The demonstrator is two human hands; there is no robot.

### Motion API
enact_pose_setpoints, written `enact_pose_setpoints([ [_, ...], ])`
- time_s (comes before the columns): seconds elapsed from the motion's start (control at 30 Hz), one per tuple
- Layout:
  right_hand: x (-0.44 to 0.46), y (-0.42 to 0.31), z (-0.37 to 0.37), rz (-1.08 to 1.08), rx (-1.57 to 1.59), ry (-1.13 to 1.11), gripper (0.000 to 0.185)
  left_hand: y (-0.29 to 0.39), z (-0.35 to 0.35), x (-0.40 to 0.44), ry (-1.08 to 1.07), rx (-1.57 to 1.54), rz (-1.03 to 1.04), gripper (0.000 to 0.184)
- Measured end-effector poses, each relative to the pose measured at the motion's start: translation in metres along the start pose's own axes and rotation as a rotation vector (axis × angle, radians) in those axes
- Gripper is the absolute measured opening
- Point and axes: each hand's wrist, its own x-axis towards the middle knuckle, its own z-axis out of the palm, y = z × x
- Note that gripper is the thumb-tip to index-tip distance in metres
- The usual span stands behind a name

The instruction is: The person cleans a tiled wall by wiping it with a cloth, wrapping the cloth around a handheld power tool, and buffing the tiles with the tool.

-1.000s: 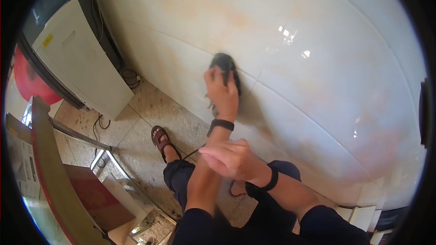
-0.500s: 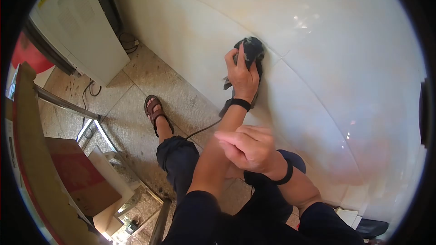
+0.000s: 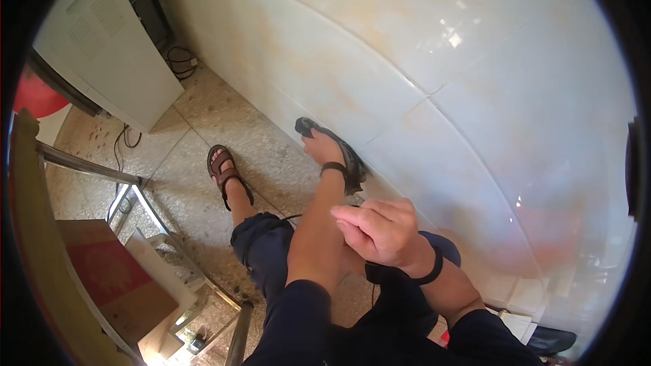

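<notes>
My left hand [image 3: 323,148] grips a dark cloth [image 3: 351,163] low against the glossy tiled wall [image 3: 475,122], close to where it meets the floor. Part of the cloth hangs past the wrist, which wears a black band. Nearer to the camera, my right hand [image 3: 383,230] is curled into a loose fist in front of the left forearm. Nothing shows in its fingers, and it also has a black band at the wrist.
A white appliance [image 3: 95,41] stands at the upper left beside coiled black cable [image 3: 181,61]. A metal-framed stand [image 3: 156,213] with a brown and red box [image 3: 115,271] is at the lower left. My sandalled foot [image 3: 225,171] rests on the speckled floor [image 3: 196,122].
My left hand has moved the cloth up the wall, then down towards its base. My right hand has stayed closed near the left forearm, and the view has shifted.
</notes>
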Motion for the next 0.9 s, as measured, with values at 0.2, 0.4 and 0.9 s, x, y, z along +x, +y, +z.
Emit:
enact_pose_setpoints([
  [0.2,-0.007,-0.002,-0.008,0.045,0.020,-0.015,0.026,0.033,0.000,-0.004,0.049,0.031,0.109,0.048],
  [0.4,-0.013,-0.004,-0.015,0.053,0.051,-0.007,0.024,0.127,-0.003,-0.026,0.006,-0.431,0.519,0.042],
  [0.9,0.009,-0.017,0.020,-0.017,0.088,0.023,0.023,0.060,-0.037,-0.099,-0.256,0.019,0.828,0.027],
])
